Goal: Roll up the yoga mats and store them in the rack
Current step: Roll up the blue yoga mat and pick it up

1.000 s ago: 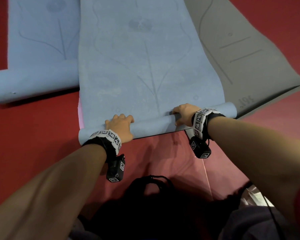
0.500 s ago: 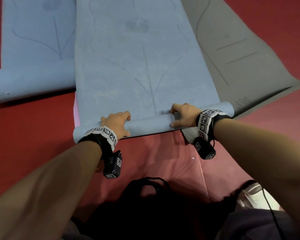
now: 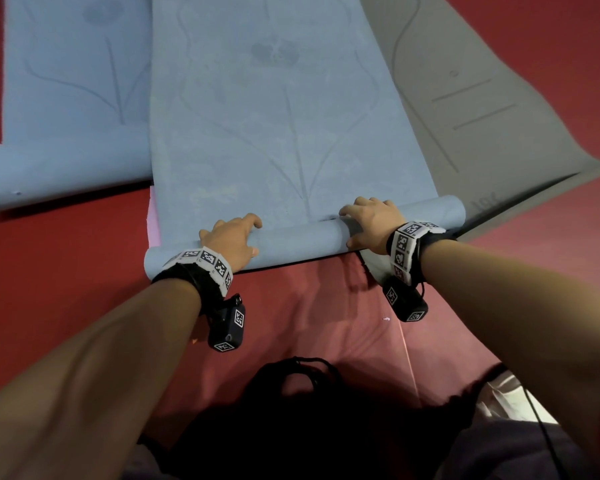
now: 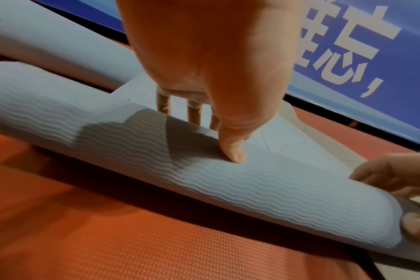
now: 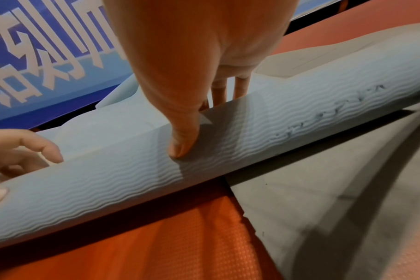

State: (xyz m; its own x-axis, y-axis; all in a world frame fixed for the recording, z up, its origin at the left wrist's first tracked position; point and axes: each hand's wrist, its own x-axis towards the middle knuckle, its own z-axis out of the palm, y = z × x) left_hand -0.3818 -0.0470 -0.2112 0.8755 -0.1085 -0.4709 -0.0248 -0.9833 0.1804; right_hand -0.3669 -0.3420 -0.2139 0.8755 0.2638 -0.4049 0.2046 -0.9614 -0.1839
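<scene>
I have the middle blue mat (image 3: 274,133) lying flat on the red floor (image 3: 49,271), running away from me between another blue mat (image 3: 66,98) on the left and a grey mat (image 3: 465,98) on the right, with only its near end turned into a slim roll (image 3: 302,239). My left hand (image 3: 231,239) and right hand (image 3: 373,223) curl over that roll, thumbs on its near face. To roll well, I judge I should push both ends evenly so the edges stay square and tight.

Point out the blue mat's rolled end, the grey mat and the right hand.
blue mat's rolled end (image 3: 298,242): head view, middle of roll.
grey mat (image 3: 465,109): head view, flat top surface.
right hand (image 3: 373,225): head view, back of hand.
</scene>
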